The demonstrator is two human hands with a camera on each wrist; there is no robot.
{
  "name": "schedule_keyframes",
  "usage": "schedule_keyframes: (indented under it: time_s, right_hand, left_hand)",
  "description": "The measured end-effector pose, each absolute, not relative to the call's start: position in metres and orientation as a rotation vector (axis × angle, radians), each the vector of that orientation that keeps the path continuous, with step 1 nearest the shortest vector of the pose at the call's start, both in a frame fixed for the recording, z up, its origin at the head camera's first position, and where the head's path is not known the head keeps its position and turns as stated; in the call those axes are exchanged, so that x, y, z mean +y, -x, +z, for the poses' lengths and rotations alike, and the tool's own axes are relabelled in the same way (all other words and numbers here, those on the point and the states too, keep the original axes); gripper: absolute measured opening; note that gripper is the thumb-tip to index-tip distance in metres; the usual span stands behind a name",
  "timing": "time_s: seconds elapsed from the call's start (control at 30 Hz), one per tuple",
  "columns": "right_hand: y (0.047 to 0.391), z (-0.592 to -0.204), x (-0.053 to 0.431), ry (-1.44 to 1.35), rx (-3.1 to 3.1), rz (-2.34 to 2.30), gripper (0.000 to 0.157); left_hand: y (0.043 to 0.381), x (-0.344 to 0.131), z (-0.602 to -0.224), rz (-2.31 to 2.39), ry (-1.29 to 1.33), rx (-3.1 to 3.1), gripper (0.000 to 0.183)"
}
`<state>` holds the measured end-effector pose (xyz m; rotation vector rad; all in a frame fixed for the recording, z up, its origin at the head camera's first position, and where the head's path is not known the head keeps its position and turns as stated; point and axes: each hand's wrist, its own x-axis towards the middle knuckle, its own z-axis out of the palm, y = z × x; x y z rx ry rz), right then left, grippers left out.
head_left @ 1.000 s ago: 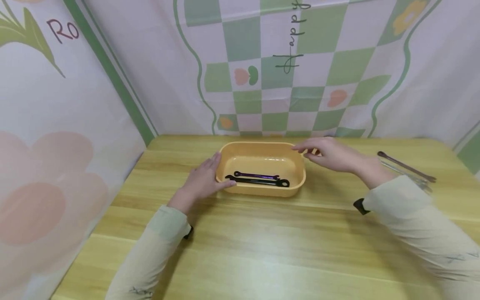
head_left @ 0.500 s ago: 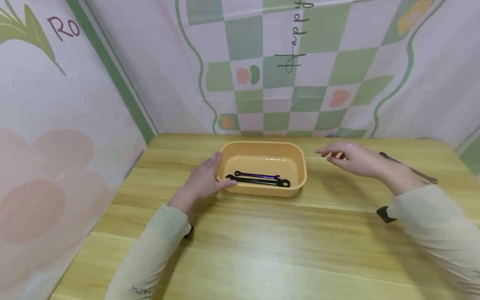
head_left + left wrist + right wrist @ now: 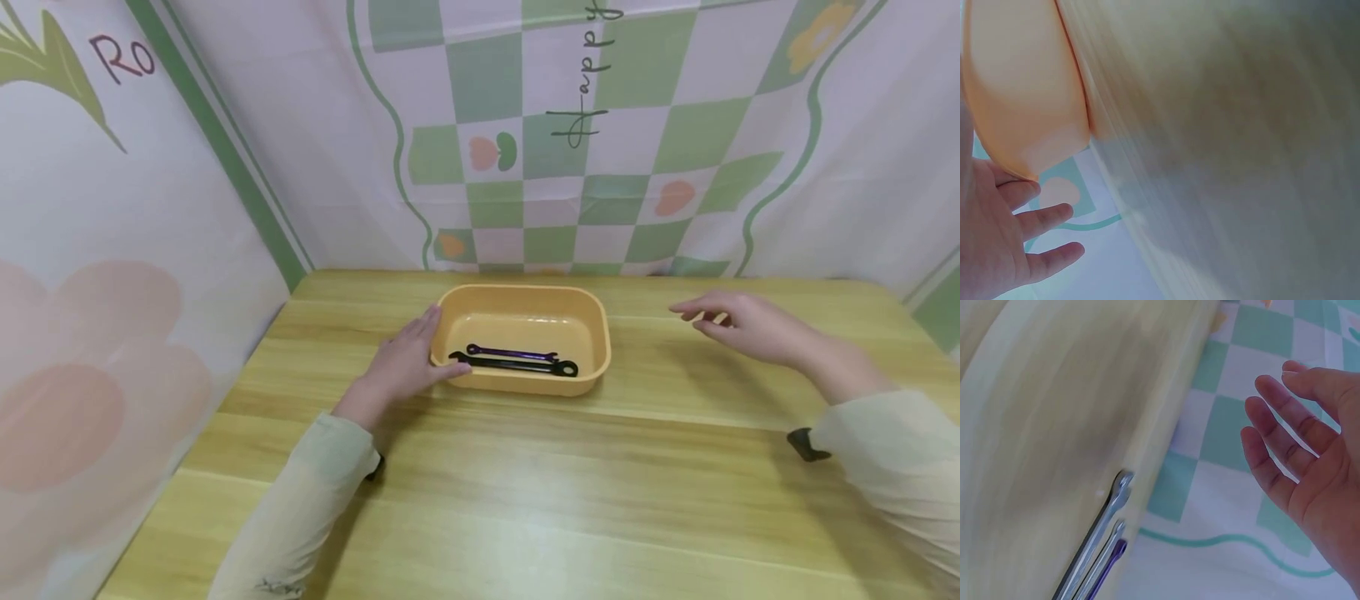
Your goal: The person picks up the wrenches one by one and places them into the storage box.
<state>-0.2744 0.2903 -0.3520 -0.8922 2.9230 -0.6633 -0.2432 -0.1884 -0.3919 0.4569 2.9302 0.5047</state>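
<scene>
Against the left end of a yellow plastic bin [image 3: 525, 382] rests my left hand [image 3: 397, 358], its thumb lying over the front rim. The left wrist view shows the fingers of this hand [image 3: 997, 231] spread and fairly straight, one at the bin's rim [image 3: 1032, 169]. Inside the bin lie a large black wrench [image 3: 517, 364] and a smaller purple wrench [image 3: 510, 352], side by side along the front. My right hand [image 3: 742, 325] hangs over the table right of the bin, fingers relaxed, holding nothing. Two silver wrenches [image 3: 1100, 522] and a purple wrench [image 3: 1108, 565] show in the right wrist view.
The bin stands on a wood-grain table [image 3: 540, 500]. Behind the table hangs a green and white checkered cloth [image 3: 555, 200], with another printed cloth [image 3: 135, 292] on the left. My right arm hides the table's right part in the head view.
My right hand has moved from the bin's right rim away to the right, and its arm now covers the wrenches there. The left hand and bin have stayed put.
</scene>
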Motion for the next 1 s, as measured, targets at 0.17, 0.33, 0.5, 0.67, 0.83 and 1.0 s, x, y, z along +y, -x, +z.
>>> schedule_keyframes:
  time_s: [0.17,0.33,0.5,0.67,0.83,1.0]
  right_hand:
    - [0.273,-0.358,0.307,0.883,2.941,-0.652,0.034]
    - [0.271,-0.364,0.325,0.778,2.926,-0.658,0.037]
    - [0.274,-0.372,0.339,0.767,2.971,-0.600,0.040]
    - [0.274,-0.378,0.349,0.723,2.967,-0.619,0.041]
    - [0.274,-0.387,0.364,0.726,2.975,-0.625,0.041]
    - [0.274,-0.396,0.379,0.718,2.994,-0.628,0.043]
  left_hand:
    - [0.242,-0.188,-0.394,0.488,-0.461,2.940,0.114]
    - [0.242,-0.189,-0.396,0.479,-0.464,2.943,0.114]
    - [0.244,-0.188,-0.395,0.488,-0.462,2.947,0.114]
    - [0.243,-0.188,-0.393,0.481,-0.460,2.944,0.114]
    - [0.242,-0.188,-0.393,0.489,-0.466,2.944,0.115]
    - [0.242,-0.187,-0.392,0.488,-0.467,2.945,0.114]
